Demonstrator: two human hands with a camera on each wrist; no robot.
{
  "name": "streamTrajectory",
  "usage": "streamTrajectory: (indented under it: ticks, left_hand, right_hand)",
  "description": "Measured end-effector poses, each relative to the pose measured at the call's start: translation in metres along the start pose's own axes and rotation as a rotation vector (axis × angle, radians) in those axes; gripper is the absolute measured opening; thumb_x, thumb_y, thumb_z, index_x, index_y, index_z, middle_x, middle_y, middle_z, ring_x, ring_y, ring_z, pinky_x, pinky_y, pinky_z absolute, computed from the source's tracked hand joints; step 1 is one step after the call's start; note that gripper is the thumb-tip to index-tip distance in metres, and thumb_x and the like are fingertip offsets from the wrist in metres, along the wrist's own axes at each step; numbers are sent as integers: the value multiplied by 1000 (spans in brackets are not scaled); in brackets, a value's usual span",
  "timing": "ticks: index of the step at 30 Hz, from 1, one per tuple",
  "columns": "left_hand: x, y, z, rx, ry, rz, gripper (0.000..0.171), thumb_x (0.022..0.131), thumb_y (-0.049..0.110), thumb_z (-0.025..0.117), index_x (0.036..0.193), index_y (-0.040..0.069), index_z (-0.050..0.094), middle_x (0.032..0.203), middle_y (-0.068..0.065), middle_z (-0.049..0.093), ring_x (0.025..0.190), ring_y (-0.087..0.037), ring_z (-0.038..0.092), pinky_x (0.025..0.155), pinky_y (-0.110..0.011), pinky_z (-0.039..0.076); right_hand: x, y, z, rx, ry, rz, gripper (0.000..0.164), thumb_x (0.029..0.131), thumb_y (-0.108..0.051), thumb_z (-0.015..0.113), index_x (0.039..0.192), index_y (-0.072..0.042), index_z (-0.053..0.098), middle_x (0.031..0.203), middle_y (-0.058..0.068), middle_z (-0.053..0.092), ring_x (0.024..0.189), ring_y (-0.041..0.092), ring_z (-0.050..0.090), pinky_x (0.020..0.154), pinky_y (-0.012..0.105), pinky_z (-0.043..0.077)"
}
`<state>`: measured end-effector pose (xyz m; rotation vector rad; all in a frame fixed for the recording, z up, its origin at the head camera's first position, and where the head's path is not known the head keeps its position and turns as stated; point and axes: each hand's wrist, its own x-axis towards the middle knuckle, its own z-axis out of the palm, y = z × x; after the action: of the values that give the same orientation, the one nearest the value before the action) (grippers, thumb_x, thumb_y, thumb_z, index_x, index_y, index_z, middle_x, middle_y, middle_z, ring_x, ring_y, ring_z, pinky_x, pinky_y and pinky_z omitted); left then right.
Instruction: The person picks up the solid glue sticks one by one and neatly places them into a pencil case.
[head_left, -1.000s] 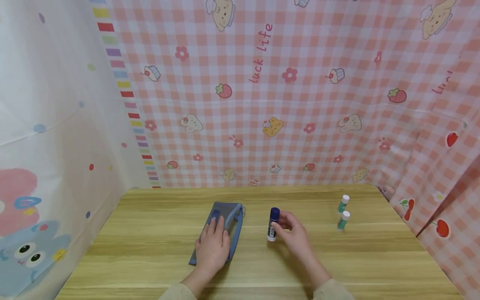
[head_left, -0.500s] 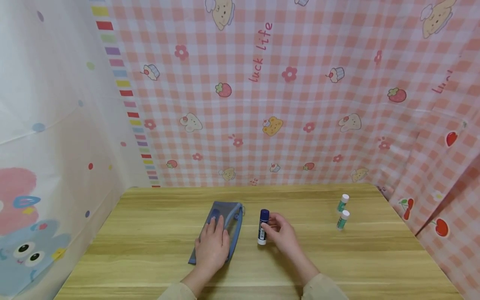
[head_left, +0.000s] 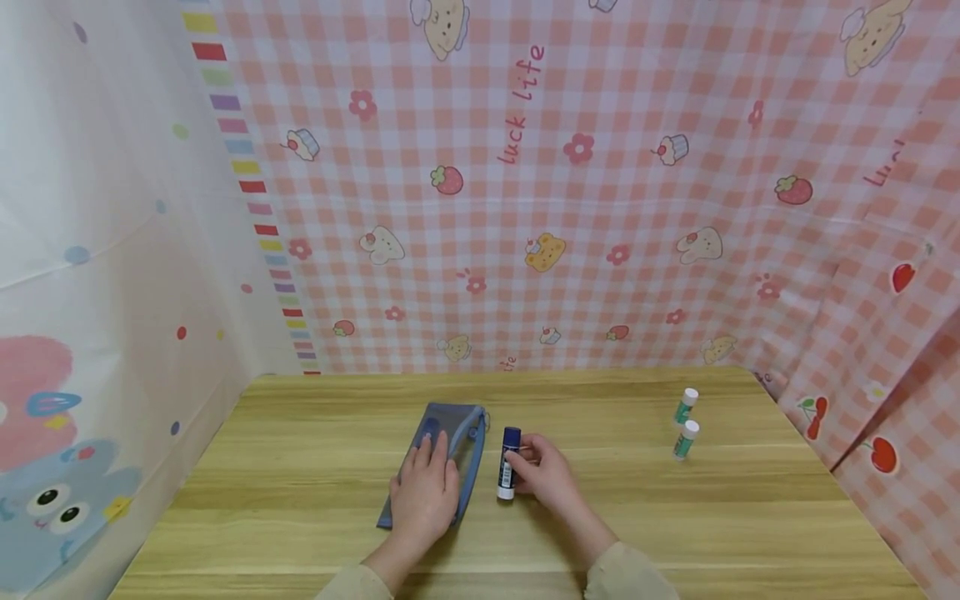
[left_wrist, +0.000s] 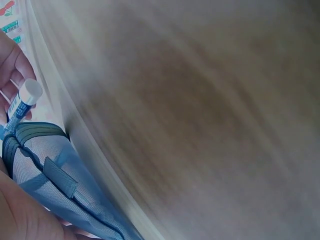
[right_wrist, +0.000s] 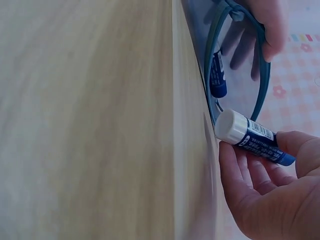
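Observation:
In the head view my left hand (head_left: 425,498) lies with straight fingers over a blue mesh zip pouch (head_left: 476,467). The right wrist view shows the left thumb at the rim of its gaping mouth. Inside lies a dark blue glue stick (right_wrist: 217,75), seen through the opening. My right hand (head_left: 546,475) pinches another glue stick (head_left: 507,473) between thumb and fingers, navy cap up and white base down, just right of the pouch. In the right wrist view that white base (right_wrist: 231,126) overlaps the rim of the mouth.
Two smaller green glue sticks with white caps, one farther (head_left: 686,406) and one nearer (head_left: 685,440), stand on the wooden table (head_left: 315,467) at the right. A checked cloth (head_left: 480,217) hangs behind it, and a white one (head_left: 142,250) hangs at the left.
My right hand has carried the navy-capped glue stick leftward and a little nearer to me, up beside the pouch. The left hand and the pouch have stayed in place.

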<state>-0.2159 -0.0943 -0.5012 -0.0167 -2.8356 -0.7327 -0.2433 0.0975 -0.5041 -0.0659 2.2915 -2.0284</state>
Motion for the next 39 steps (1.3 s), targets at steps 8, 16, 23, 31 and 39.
streamTrajectory:
  ticks: [8,16,23,31,39]
  left_hand:
    - [0,0,0,11,0,4,48,104,29,42,147,9,48,149,-22,44,136,-47,37,98,-76,28]
    - [0,0,0,16,1,3,48,104,30,42,147,9,48,148,-22,44,136,-47,37,98,-76,28]
    - [0,0,0,15,-8,2,48,105,30,42,148,9,47,149,-22,44,136,-47,37,98,-76,28]
    - [1,0,0,10,-8,1,48,105,30,41,148,9,47,149,-22,44,136,-47,37,98,-76,28]
    - [1,-2,0,17,-9,6,48,105,30,41,148,9,47,149,-22,44,136,-47,37,97,-76,29]
  right_hand:
    - [1,-4,11,34,-44,23,32,96,-9,64,117,13,53,93,16,62,71,20,65,63,44,59]
    - [4,-7,20,45,-59,49,34,96,-9,63,118,14,52,92,17,63,71,19,65,64,44,59]
    - [12,-1,27,43,-52,77,34,96,-12,65,118,11,53,91,15,63,71,18,65,61,39,59]
    - [13,-2,35,71,-59,102,32,96,-13,64,116,10,53,90,15,64,68,17,64,60,39,59]
    - [18,-4,42,41,-52,131,34,97,-13,63,118,11,53,91,14,64,69,16,64,59,37,59]
